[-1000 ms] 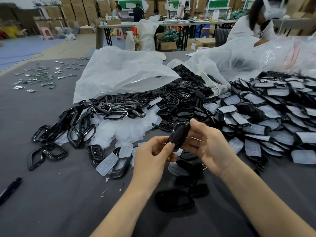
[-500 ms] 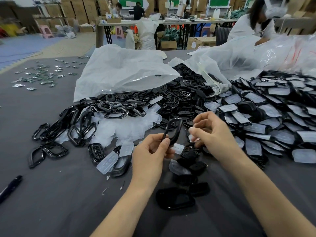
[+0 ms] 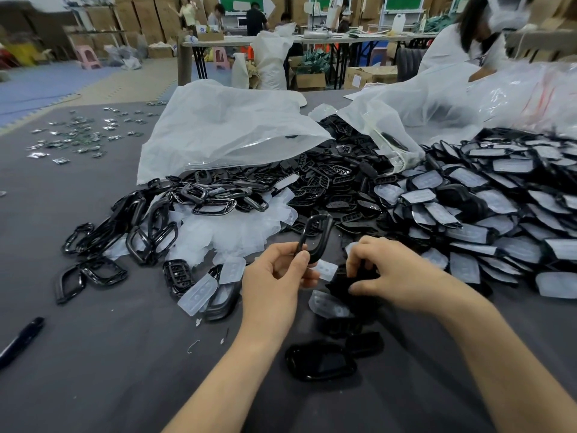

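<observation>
left hand [image 3: 274, 276] pinches glossy black plastic frame ring [image 3: 315, 237]; right hand [image 3: 387, 273] grasps a black shell piece [image 3: 359, 284] on the table. next: likely mate them.

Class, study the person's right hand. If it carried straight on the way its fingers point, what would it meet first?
The right hand points down and left at a black part on the table; its fingertips seem to pinch it, though depth is unclear.

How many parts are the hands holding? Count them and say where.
2. The left hand pinches a black frame upright; the right hand grips a black part low on the near heap. Its palm may hide more.
</observation>
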Demonstrator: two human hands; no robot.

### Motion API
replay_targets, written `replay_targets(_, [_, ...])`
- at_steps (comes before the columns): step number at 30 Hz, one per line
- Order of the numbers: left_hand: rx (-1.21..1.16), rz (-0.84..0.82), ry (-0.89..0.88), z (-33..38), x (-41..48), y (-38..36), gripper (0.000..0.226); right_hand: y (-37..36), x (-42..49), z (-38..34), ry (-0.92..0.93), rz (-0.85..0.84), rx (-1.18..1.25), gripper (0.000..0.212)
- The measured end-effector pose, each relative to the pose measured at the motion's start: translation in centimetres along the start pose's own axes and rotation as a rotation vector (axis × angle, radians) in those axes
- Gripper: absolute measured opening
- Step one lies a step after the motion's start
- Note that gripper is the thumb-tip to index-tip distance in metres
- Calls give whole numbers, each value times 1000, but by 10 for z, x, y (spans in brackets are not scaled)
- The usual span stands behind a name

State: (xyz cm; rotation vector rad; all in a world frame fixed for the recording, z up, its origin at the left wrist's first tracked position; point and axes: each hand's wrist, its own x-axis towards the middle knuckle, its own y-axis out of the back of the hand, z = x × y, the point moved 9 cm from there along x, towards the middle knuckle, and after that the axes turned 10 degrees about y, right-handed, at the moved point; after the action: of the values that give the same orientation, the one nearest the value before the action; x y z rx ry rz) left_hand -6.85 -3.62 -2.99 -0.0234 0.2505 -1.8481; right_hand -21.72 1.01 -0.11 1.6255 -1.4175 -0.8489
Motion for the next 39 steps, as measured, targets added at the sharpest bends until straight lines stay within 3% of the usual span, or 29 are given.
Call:
replay_targets(3, [11, -9, -4, 0, -1, -1, 12, -1, 3, -5, 44, 14, -11, 20])
replay_targets(10, [14, -22, -13, 2, -1, -2, 13, 32, -2, -2, 20, 392, 415, 14])
replay_targets(17, [4, -16, -15, 2, 0, -2, 15, 28, -5, 20, -97, 532, 723, 30])
replay_targets(23, [26, -18, -19, 2, 0, -2, 15, 31, -9, 28, -145, 666, 880, 19])
replay_targets(32, [81, -65, -27, 3, -2, -8, 12, 11, -2, 18, -150, 669, 1063, 26])
replay_targets(39, [120, -72, -27, 2, -1, -9, 10, -8, 4, 12, -206, 640, 1407, 24])
